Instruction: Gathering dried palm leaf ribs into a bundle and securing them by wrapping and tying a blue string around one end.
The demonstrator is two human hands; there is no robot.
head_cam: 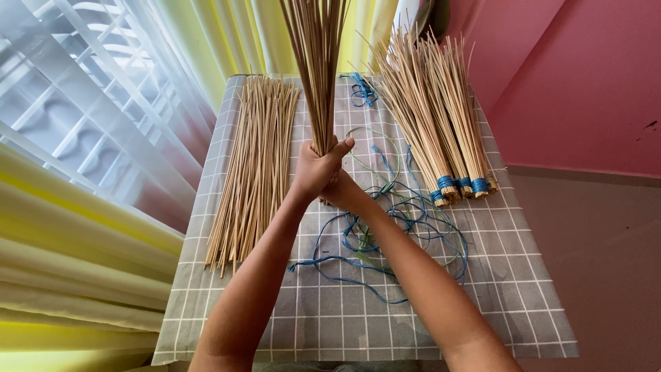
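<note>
Right now, both forearms reaching in from near edge of table, grey cloth with white grid. Near strip of cloth bare.

Left hand wrapped tight round base of upright stick bundle, fingers pressed together around it, thumb up alongside. Right hand tucked just behind and under left, touching it; mostly hidden, so cannot tell how its fingers sit. Bundle held vertical over middle of table, thin tan sticks fanning slightly upward and running out of top of view.

Below and right of hands: loose blue cord tangled in loops on centre of cloth, a few pale green strands mixed in. One cord end trailing toward near edge.

Left side: loose sticks lying flat in a long pile, parallel to left edge, running from mid-table to far edge. Unbound.

Right side, toward far right corner: tied bundles, several, lying flat side by side, bound ends facing near with blue wrapping at butts, tips fanning out past far edge. Well apart from hands.

Far edge, centre: small blue cord scrap lying between upright bundle and tied ones.

Beyond table: yellow-white curtain on left and behind, pink wall on right.
</note>
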